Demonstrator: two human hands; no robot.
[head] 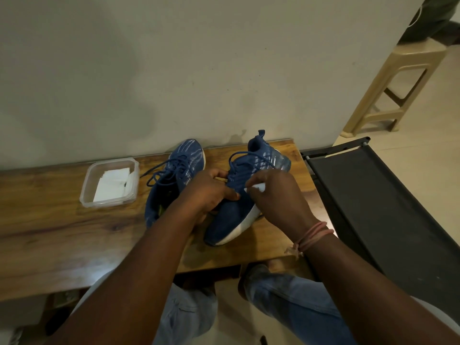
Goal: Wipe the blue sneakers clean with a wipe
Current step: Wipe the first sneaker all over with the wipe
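Nearest the camera, the person's knees in blue jeans [286, 292] show below the near edge of a wooden table [62, 245]. Both forearms reach forward over it, and the right wrist carries pink thread bands [311, 236].

On the table stand 2 blue sneakers. The right sneaker [231, 220] lies with its toe pointing near and its heel far, its white sole facing right. The left hand [211, 192] grips this sneaker at the middle, fingers curled over the laces area and thumb against the upper. The right hand [276, 195] presses a white wipe [256, 188] against the sneaker's upper just beside the laces, fingers bent and pinching the wipe; only a small part of the wipe shows under the fingers.

The left sneaker [179, 168] sits just left of the first, partly hidden by the left forearm, its toe pointing far toward the wall [174, 70].

Farther left on the table is a clear plastic container [86, 185] holding folded white wipes [112, 185].

To the right of the table is a black folding frame [373, 195], and beyond it a beige plastic stool [398, 88] on the floor.
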